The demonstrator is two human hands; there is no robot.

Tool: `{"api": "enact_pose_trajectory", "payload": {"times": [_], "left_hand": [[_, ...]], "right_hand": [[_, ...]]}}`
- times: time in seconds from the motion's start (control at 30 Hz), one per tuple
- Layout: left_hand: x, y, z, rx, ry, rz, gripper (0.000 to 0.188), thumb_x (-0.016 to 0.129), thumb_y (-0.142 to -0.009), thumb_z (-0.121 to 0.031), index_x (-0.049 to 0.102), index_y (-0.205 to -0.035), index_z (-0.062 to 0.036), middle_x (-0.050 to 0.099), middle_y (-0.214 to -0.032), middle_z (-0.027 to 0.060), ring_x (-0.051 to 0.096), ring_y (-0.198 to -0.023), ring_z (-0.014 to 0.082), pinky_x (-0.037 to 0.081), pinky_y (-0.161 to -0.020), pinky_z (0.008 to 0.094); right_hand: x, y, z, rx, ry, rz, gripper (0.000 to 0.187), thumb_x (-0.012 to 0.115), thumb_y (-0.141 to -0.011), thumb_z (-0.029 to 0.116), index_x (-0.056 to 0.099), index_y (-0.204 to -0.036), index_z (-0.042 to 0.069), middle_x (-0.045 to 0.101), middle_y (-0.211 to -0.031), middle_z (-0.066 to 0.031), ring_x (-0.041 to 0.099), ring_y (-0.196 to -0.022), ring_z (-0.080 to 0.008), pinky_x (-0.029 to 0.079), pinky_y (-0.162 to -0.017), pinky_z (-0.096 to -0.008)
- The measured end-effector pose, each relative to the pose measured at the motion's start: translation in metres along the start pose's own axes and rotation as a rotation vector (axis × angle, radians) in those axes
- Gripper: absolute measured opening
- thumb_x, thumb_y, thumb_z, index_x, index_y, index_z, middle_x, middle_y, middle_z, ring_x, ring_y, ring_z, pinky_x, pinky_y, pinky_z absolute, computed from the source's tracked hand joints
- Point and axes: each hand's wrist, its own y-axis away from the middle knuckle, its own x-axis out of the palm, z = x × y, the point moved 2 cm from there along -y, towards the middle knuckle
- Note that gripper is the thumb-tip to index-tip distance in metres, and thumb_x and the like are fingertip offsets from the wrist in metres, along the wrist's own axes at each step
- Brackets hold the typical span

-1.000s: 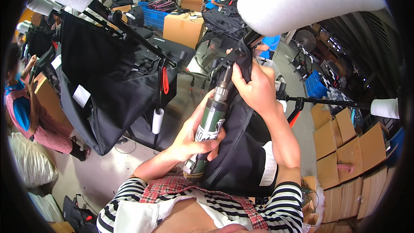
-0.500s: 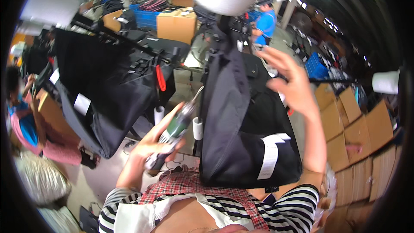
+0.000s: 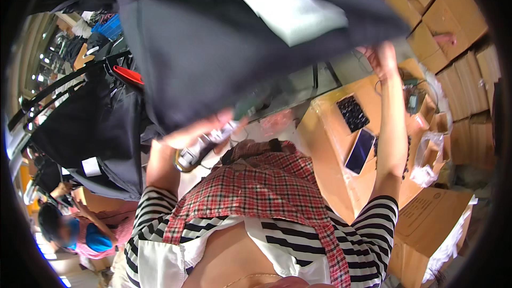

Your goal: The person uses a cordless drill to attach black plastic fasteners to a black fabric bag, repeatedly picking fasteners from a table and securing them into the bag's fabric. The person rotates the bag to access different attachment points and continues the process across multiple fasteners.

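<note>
A large black fabric bag or cover (image 3: pixel 213 58) with a white paper label (image 3: pixel 290 5) fills the upper middle, tilted and blurred by motion. My right hand (image 3: pixel 382 61) is at its lower right edge, fingers bent against the cloth, with the fingertips partly hidden. In my left hand (image 3: pixel 200 133) I grip a green and grey power screwdriver (image 3: pixel 210 141). The tool's front end is blurred under the fabric's lower edge, and its bit cannot be seen. The left hand lies close against the fabric's lower left corner.
On the right, a cardboard box (image 3: pixel 330 138) carries a phone (image 3: pixel 360 152) and a black bag of small parts (image 3: pixel 352 113). Stacked cartons (image 3: pixel 453 32) stand beyond. Another black fabric piece (image 3: pixel 90 138) hangs at left near a red strap (image 3: pixel 128 74). A co-worker (image 3: pixel 80 229) sits at lower left.
The view has tilted down and turned. The black bag has swung from hanging upright to a slant across the top. My right hand has moved from beside it to its lower edge.
</note>
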Motion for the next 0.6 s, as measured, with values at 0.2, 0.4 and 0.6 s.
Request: {"api": "enact_pose_trajectory", "payload": {"times": [0.2,0.4,0.6], "left_hand": [[0.030,-0.027,-0.061,0.201,0.029,-0.057,0.074,0.056,-0.096,-0.021,0.021,-0.156,0.0027,0.058,-0.093,0.0254,0.058,-0.054,0.0211,0.048,-0.046,0.0259],[0.022,-0.017,-0.047,0.088,-0.057,-0.099,0.072,0.055,-0.094,-0.019,0.024,-0.154,0.0054,0.055,-0.092,0.0305,0.058,-0.049,0.0225,0.047,-0.040,0.0264],[0.016,-0.017,-0.048,-0.021,-0.095,-0.177,0.080,0.065,-0.089,-0.028,0.027,-0.146,0.0139,0.055,-0.083,0.0222,0.055,-0.043,0.0157,0.044,-0.036,0.0227]], "right_hand": [[0.064,0.021,-0.172,0.093,0.354,0.099,0.042,0.068,-0.096,0.029,0.060,-0.124,-0.002,0.072,-0.100,-0.0079,0.066,-0.091,-0.0117,0.053,-0.081,-0.0257],[0.132,0.036,-0.274,0.196,0.172,0.152,0.068,0.077,-0.089,0.023,0.043,-0.143,-0.002,0.057,-0.133,-0.0093,0.055,-0.120,-0.0166,0.044,-0.100,-0.0294],[0.144,0.070,-0.263,0.265,-0.412,0.189,0.075,0.073,-0.090,0.009,0.031,-0.151,-0.003,0.042,-0.151,-0.0121,0.042,-0.138,-0.0230,0.035,-0.112,-0.0338]]}}
